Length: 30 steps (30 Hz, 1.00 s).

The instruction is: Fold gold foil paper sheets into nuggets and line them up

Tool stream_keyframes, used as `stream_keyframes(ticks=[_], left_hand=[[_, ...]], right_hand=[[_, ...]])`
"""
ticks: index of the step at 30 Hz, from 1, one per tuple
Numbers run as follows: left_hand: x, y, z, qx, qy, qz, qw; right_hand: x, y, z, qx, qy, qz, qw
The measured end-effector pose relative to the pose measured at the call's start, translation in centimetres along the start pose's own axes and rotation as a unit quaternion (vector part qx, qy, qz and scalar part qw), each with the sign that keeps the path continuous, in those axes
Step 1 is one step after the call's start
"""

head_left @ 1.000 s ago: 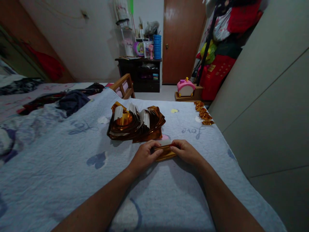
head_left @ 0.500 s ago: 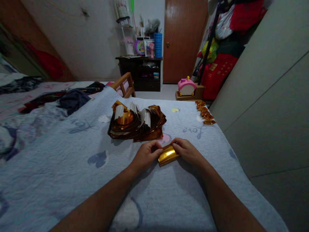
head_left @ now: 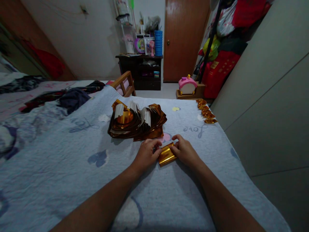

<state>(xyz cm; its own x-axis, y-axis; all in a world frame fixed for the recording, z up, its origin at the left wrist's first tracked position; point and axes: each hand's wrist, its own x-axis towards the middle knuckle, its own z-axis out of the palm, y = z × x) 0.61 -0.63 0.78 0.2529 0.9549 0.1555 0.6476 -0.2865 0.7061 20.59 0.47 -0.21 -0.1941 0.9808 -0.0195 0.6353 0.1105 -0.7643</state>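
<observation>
A small sheet of shiny gold foil paper [head_left: 167, 155], curled into a flattened roll, lies low over the bedspread between my hands. My left hand [head_left: 147, 154] grips its left end, the thumb bent over the edge. At the right end, my right hand [head_left: 185, 150] has its thumb pressed on the foil. Its index finger is lifted off, and the lower fingers are partly hidden. Just beyond them sits a thick curled stack of gold and white foil papers [head_left: 137, 124]. Several twisted gold foil pieces [head_left: 207, 112] lie in a row at the far right edge.
A pale blue bedspread [head_left: 96, 183] covers the surface under my arms. Dark clothes [head_left: 74, 100] lie to the left. Past the far edge stand a wooden chair [head_left: 125, 83], a pink toy case [head_left: 187, 86] and a dark cabinet [head_left: 142, 75]. A pale panel [head_left: 270, 106] rises along the right.
My right index finger has lifted from the foil paper and its thumb has slid slightly left over it. The foil now lies a little flatter. My left hand stays nearly in place.
</observation>
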Motion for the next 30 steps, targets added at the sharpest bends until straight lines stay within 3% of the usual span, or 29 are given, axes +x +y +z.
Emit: stream_keyframes(ticks=[5,10,30], left_hand=[[0.16,-0.19,-0.04,0.066,0.003,-0.017,0.998],[0.12,-0.25,0.02,0.091,-0.006,-0.006,0.996],[-0.22,-0.08,0.09,0.196,-0.006,-0.042,0.98]], right_hand=[[-0.13,-0.5,0.0,-0.018,0.024,0.015,0.999],[-0.05,-0.58,-0.22,-0.074,0.009,0.003,0.997],[-0.14,-0.58,0.21,-0.102,0.023,-0.001,0.995]])
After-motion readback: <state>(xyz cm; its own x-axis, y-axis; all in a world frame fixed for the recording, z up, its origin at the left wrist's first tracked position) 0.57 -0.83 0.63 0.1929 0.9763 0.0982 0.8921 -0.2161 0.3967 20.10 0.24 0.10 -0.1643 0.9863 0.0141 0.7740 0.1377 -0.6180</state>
